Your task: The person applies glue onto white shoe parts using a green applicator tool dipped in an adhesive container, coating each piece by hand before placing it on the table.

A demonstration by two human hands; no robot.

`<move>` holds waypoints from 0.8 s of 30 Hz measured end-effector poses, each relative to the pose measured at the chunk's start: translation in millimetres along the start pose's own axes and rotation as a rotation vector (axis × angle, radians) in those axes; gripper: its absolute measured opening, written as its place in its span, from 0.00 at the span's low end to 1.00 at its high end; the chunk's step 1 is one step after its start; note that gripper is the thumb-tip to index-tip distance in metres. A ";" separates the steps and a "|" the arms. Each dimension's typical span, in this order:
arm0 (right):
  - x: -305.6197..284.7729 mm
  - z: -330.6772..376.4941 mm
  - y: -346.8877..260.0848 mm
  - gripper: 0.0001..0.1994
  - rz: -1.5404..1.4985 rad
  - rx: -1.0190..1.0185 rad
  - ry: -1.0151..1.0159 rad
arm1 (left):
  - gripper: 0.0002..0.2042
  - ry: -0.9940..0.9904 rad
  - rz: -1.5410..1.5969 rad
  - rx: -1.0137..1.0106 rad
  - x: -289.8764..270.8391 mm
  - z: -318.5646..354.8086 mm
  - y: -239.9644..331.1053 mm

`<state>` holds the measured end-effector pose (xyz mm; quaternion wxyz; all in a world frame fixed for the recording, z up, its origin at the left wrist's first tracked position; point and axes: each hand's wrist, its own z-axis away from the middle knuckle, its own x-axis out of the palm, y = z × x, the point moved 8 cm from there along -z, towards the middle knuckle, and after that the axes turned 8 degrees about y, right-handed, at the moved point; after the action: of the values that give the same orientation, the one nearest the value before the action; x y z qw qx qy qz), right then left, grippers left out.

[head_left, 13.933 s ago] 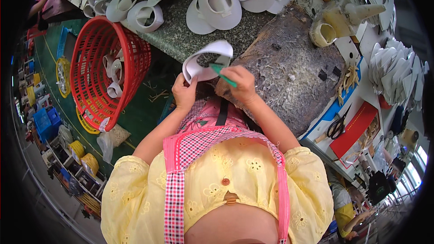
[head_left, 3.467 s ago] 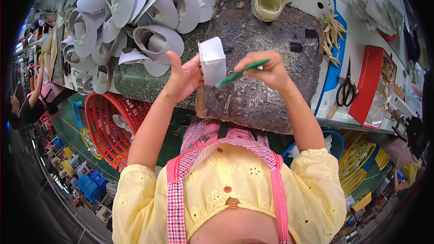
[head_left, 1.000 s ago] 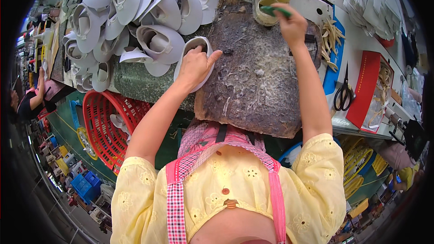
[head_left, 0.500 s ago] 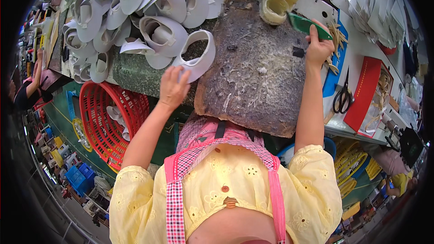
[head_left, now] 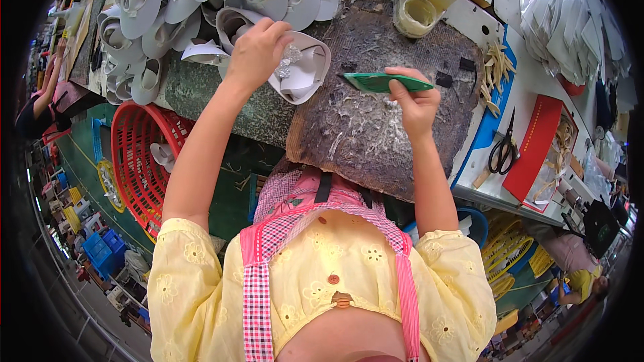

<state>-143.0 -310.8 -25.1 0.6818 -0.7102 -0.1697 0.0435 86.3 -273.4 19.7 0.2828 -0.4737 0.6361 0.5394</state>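
My left hand (head_left: 255, 57) is closed on the edge of a white shoe upper (head_left: 314, 60) at the left edge of the worn brown board (head_left: 376, 141). Beside its fingers a glittery ornament (head_left: 288, 60) shows on the upper; the fingertips are partly hidden. My right hand (head_left: 417, 100) grips a flat green tool (head_left: 386, 82) over the board, its narrow dark tip toward the upper. Pale dried residue covers the middle of the board. At its far edge stands a jar of cream-coloured paste (head_left: 417, 15).
Many white uppers (head_left: 141, 7) are heaped at the far left, above a red basket (head_left: 137, 167). At right lie wooden sticks (head_left: 495, 70) on a blue tray, black scissors (head_left: 503, 151) and a red box (head_left: 533, 151). White flat pieces (head_left: 563, 27) are stacked beyond.
My left hand has moved up and taken hold of the white upper, turning it so the ornament shows. My right hand has brought the green tool from beside the jar leftward and nearer.
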 end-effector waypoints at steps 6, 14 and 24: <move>-6.6 5.4 15.8 0.07 -0.090 0.045 0.117 | 0.16 0.045 -0.366 0.135 -1.6 28.5 15.4; 54.4 22.7 49.9 0.09 -0.447 0.591 -0.330 | 0.12 -0.025 -0.045 0.157 -3.4 32.0 -10.0; 122.9 43.2 100.3 0.09 -0.814 0.978 -0.371 | 0.14 -0.138 0.064 0.096 -12.2 50.6 -14.2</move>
<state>-22.1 -233.9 -105.7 0.8472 -0.1789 -0.4997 -0.0241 96.2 -221.1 11.2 0.3311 -0.4005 0.6552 0.5484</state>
